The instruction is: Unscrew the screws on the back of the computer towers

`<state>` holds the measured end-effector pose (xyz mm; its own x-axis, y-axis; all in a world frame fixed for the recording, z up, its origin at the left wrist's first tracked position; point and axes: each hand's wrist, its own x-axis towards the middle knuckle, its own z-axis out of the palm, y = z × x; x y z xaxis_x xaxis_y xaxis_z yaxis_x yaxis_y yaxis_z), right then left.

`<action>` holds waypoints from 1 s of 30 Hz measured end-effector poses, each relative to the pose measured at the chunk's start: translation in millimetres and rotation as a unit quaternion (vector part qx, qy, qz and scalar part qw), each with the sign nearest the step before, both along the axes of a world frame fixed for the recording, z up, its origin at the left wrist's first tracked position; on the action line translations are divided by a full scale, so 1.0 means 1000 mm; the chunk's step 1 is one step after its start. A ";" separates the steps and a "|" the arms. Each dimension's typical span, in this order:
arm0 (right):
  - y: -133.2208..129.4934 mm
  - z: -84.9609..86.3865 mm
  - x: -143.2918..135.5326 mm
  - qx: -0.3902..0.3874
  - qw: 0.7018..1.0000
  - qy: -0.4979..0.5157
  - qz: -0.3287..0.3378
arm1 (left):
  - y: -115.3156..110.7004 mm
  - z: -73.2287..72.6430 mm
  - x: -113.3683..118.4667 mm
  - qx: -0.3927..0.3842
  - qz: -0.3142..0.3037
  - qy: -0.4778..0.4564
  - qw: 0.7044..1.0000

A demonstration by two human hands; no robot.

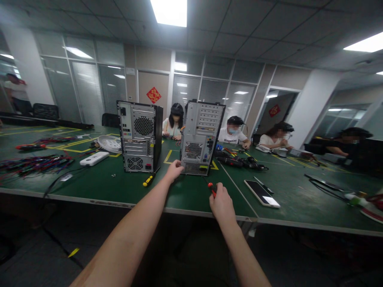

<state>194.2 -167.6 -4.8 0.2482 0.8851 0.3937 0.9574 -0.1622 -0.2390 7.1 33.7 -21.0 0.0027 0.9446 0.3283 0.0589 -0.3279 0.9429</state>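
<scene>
Two computer cases stand upright on the green table, rear panels facing me. My left hand (174, 171) touches the lower left edge of the right case (196, 137), its fingers bent together at the corner. In my right hand (221, 199), near the table's front edge, is a red and black screwdriver (212, 189); the fingers are wrapped round its handle, and its thin shaft points toward the base of the right case. A yellow and black screwdriver (149, 180) lies before the left case (137, 137).
A white power strip (94, 158) and tangled wires (36, 165) lie left. On the right are a phone (261, 193), a pen-like tool (263, 185) and black cables (239, 160). Several people sit across the green table (179, 197). A white basket (109, 143) sits behind the strip.
</scene>
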 end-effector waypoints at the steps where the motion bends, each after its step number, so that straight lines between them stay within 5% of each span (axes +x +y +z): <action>1: 0.000 0.000 0.000 -0.002 1.000 0.004 0.000 | 0.000 0.000 0.000 0.001 -0.001 0.000 1.000; 30: 0.003 -0.005 0.001 -0.020 1.000 -0.013 -0.015 | 0.002 -0.001 -0.001 -0.006 -0.009 -0.005 1.000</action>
